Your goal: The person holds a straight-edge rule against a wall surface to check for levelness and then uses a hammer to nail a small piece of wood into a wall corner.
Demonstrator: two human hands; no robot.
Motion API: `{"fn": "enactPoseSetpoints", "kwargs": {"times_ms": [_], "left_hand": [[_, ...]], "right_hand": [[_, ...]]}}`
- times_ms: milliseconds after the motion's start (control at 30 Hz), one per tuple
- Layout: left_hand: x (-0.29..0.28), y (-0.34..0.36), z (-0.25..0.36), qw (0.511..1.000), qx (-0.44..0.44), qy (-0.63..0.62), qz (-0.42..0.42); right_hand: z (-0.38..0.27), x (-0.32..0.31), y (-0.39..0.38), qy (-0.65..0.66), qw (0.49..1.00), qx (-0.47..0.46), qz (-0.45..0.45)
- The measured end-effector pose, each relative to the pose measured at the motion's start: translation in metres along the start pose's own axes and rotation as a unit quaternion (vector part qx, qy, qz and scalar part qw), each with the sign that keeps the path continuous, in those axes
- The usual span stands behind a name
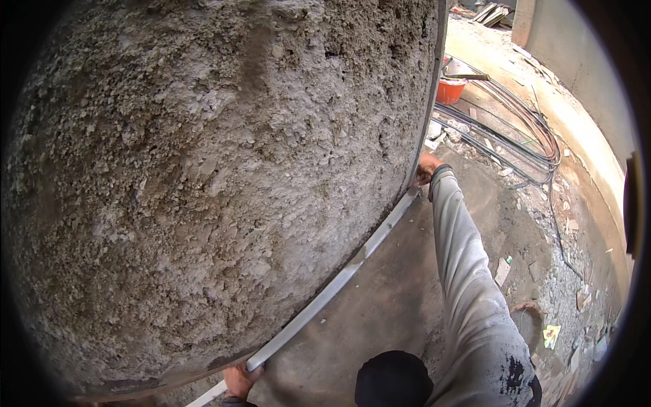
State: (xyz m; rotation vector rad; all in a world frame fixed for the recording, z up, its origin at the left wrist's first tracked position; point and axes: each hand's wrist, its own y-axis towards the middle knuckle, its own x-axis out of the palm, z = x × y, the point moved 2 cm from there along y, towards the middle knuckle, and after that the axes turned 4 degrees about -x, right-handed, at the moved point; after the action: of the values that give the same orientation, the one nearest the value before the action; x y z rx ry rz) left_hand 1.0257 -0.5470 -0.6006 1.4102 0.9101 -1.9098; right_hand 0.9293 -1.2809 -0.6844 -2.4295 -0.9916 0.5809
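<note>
A long, pale metal straightedge (325,296) runs slantwise along the edge of a rough, freshly mortared wall surface (224,176). Near the lower edge of the view, my left hand (239,380) is closed around the bar, with part of the bar reaching past it to the lower left. Farther off, my right hand (427,167) grips the bar's far end beside the wall's corner. Some of its fingers are hidden behind the bar and the wall edge. My right arm is stretched out in a dirty grey sleeve.
Coiled dark hoses or cables (536,146) lie on the ground at the right. Behind them stands an orange bucket (449,89) with a tool across it. Rubble and broken tile pieces (502,271) are scattered about. A dark round shape (393,380) shows at the bottom; I cannot make it out.
</note>
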Motion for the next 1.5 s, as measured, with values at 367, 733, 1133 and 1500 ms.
{"fn": "enactPoseSetpoints", "kwargs": {"times_ms": [367,733,1133,1500], "left_hand": [[-0.008,-0.012,0.004,0.996,-0.037,0.082,0.007],[-0.018,-0.013,0.014,0.993,0.013,0.069,0.092],[-0.036,-0.022,0.005,0.994,0.029,0.042,0.095],[-0.053,-0.032,-0.012,0.998,-0.050,0.025,-0.006]], "right_hand": [[0.076,0.148,-0.165,0.224,0.946,-0.086,0.219],[0.066,0.176,-0.201,0.270,0.951,-0.090,0.122],[0.047,0.190,-0.198,0.301,0.937,-0.106,0.142],[0.051,0.184,-0.195,0.290,0.944,-0.109,0.112]]}}
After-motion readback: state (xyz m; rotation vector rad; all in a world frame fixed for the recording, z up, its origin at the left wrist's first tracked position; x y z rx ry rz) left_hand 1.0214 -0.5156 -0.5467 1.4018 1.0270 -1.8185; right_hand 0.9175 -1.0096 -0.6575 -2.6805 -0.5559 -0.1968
